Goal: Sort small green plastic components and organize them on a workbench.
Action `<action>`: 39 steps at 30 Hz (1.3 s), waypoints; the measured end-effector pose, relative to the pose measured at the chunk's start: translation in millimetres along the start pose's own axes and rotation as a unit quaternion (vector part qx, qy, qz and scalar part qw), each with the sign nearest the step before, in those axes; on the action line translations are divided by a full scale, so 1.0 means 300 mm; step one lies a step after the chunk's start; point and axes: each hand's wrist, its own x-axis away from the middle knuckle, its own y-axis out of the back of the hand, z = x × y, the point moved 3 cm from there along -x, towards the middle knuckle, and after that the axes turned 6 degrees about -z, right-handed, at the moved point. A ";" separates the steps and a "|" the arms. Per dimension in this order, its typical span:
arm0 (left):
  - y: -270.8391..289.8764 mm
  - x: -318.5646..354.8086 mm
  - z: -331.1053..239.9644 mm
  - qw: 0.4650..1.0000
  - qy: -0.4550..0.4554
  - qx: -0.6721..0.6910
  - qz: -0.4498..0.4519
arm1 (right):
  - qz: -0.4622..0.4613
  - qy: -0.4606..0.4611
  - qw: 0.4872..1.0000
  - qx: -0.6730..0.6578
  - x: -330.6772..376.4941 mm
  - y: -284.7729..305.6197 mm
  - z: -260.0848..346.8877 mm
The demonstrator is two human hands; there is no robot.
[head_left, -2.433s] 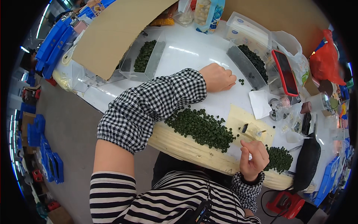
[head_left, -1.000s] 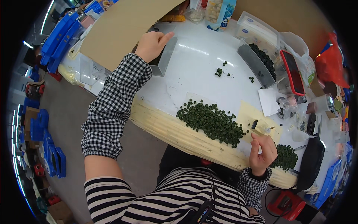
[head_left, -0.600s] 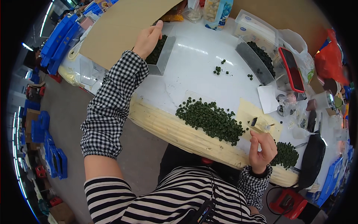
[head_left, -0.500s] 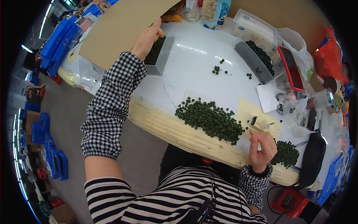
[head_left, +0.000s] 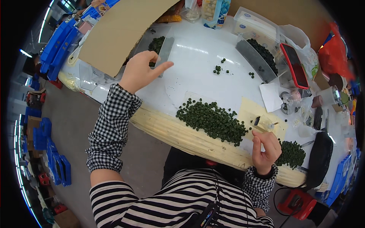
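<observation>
My left hand (head_left: 140,72) is at the near edge of a clear plastic bin (head_left: 167,47), thumb stretched out and apart from the bent fingers, with nothing visible in it. Small dark green round pieces (head_left: 156,45) lie inside that bin. At the table's front edge, my right hand (head_left: 267,151) is closed, thumb against the fingers; whatever it may hold is hidden. It lies between a large pile of green pieces (head_left: 213,121) and a smaller pile (head_left: 292,154). Just beyond it, a small block with a pin (head_left: 266,123) stands on a yellowish sheet (head_left: 247,110).
A cardboard sheet (head_left: 114,34) slopes over the left bin. Several loose pieces (head_left: 218,70) lie mid-table. To the right are a second bin (head_left: 254,60) of dark pieces, a red-cased phone (head_left: 295,66), white paper (head_left: 270,97) and a black pouch (head_left: 320,159).
My left hand has drawn back toward me from the far side of the left bin, and its thumb has spread out. The right hand stays nearly still.
</observation>
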 end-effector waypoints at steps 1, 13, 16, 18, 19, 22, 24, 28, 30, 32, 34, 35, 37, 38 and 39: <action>-0.004 0.030 -0.009 0.999 -0.037 -0.022 -0.027 | 0.000 -0.001 1.000 -0.001 0.000 -0.001 -0.001; -0.011 0.201 -0.154 0.979 -0.160 -0.098 -0.086 | 0.015 -0.024 0.999 0.017 0.005 -0.003 -0.004; -0.013 0.240 -0.163 0.968 -0.200 -0.119 -0.091 | 0.014 -0.024 0.999 0.019 0.006 -0.003 -0.007; -0.011 0.271 -0.164 0.963 -0.215 -0.129 -0.098 | 0.014 -0.024 0.999 0.019 0.006 -0.005 -0.007; -0.012 0.284 -0.163 0.960 -0.223 -0.134 -0.102 | 0.012 -0.024 0.999 0.021 0.005 -0.005 -0.007; -0.014 0.312 -0.153 0.957 -0.227 -0.132 -0.124 | 0.010 -0.027 0.999 0.021 0.006 -0.009 -0.003; -0.017 0.319 -0.149 0.954 -0.232 -0.136 -0.136 | 0.009 -0.027 0.999 0.021 0.007 -0.010 -0.003; -0.021 0.331 -0.143 0.948 -0.241 -0.145 -0.146 | 0.008 -0.025 0.999 0.023 0.008 -0.009 -0.003; -0.022 0.331 -0.146 0.949 -0.240 -0.144 -0.143 | 0.009 -0.027 0.999 0.023 0.009 -0.006 -0.005; -0.025 0.331 -0.148 0.950 -0.238 -0.144 -0.141 | 0.009 -0.028 0.999 0.026 0.010 -0.004 -0.009; -0.023 0.335 -0.142 0.951 -0.236 -0.145 -0.139 | 0.007 -0.018 1.000 0.022 0.006 -0.006 -0.008; -0.017 0.333 -0.144 0.952 -0.233 -0.139 -0.142 | 0.006 -0.013 1.000 0.018 0.003 -0.011 -0.007; -0.011 0.327 -0.148 0.954 -0.226 -0.127 -0.148 | 0.007 -0.010 1.000 0.024 -0.002 -0.004 -0.008; -0.012 0.326 -0.141 0.959 -0.220 -0.118 -0.134 | 0.008 -0.011 1.000 0.022 -0.003 -0.006 -0.006; -0.014 0.320 -0.144 0.960 -0.222 -0.119 -0.123 | 0.009 -0.012 1.000 0.020 -0.002 -0.006 -0.005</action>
